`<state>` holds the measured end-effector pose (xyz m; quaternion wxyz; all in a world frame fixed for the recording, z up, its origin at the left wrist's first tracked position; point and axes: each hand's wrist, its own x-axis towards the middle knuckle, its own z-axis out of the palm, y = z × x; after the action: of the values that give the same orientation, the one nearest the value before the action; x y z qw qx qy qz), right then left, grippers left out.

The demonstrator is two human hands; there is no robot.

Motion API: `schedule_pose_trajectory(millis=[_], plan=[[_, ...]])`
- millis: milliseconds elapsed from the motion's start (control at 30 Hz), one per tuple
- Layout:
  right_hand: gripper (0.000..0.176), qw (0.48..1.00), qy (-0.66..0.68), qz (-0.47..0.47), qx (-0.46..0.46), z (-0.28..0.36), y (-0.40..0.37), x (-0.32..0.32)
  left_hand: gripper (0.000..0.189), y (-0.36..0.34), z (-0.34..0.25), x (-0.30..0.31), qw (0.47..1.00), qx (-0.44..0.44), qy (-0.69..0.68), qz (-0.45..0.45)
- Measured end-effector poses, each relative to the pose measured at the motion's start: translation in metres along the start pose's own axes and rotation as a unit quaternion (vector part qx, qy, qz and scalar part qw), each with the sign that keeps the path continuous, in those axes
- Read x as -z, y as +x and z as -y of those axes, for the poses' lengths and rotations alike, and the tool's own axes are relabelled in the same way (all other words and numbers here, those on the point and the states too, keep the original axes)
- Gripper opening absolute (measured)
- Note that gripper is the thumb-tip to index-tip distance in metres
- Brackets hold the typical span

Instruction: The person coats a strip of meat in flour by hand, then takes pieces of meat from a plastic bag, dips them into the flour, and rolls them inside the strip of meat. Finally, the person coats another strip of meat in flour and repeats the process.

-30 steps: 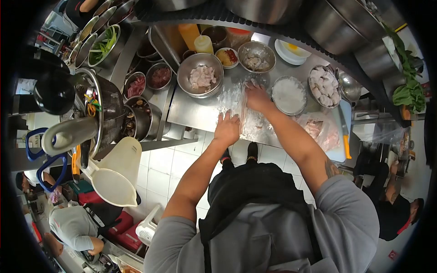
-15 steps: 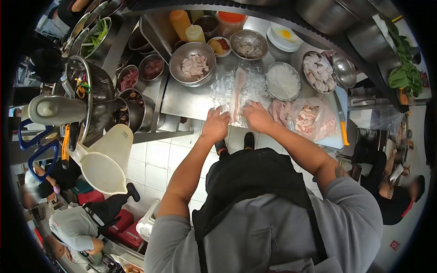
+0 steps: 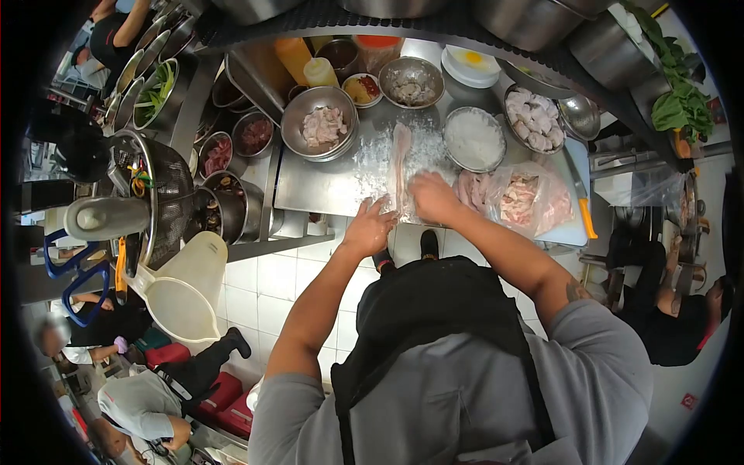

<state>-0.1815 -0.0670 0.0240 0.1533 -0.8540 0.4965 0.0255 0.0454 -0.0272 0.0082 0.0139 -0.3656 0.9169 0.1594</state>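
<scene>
A long, thin strip of pale raw meat (image 3: pixel 400 159) lies lengthwise on the floured steel counter (image 3: pixel 310 182), its near end close to the front edge. Just left of that end is my left hand (image 3: pixel 370 228), fingers spread, the fingertips at the counter edge by the strip. On the other side, my right hand (image 3: pixel 434 198) is over the counter close to the strip, its fingers blurred by motion. Beyond my right hand stands a bowl of white flour (image 3: pixel 474 139). More raw meat pieces (image 3: pixel 471 190) lie to the right of that hand.
A plastic bag of meat (image 3: pixel 519 200) and an orange-handled knife (image 3: pixel 589 221) rest on a cutting board (image 3: pixel 570 232) at right. Metal bowls of meat (image 3: pixel 324 128) stand at the back left. A strainer (image 3: pixel 182 302) hangs at left. Other people (image 3: pixel 143 395) work nearby.
My left hand has drawn back toward me and lifted its fingers apart. My right hand has shifted slightly, its fingers now blurred. The view has tilted a little.
</scene>
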Motion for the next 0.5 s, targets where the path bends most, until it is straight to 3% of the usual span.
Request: schedule_pose_trajectory(millis=[33, 133, 167, 267, 500], plan=[[0.039, 0.996, 0.011, -0.080, -0.025, -0.005, 0.008, -0.005, 0.055, 0.002, 0.001, 0.000, 1.000, 0.010, -0.005, -0.021], [0.041, 0.985, 0.039, -0.148, -0.080, -0.021, 0.043, -0.012, 0.056, 0.005, 0.002, -0.004, 0.999, 0.032, 0.008, -0.019], [0.044, 0.994, 0.021, -0.084, -0.072, -0.029, 0.054, -0.011, 0.056, 0.006, 0.003, -0.006, 0.999, 0.038, 0.016, -0.008], [0.047, 0.996, 0.002, -0.049, -0.075, -0.035, 0.071, 0.004, 0.054, 0.008, 0.004, 0.002, 0.998, 0.049, 0.011, 0.032], [0.045, 0.997, 0.033, -0.043, -0.062, -0.057, 0.098, 0.006, 0.055, 0.046, 0.012, -0.008, 0.988, 0.119, -0.004, -0.101]])
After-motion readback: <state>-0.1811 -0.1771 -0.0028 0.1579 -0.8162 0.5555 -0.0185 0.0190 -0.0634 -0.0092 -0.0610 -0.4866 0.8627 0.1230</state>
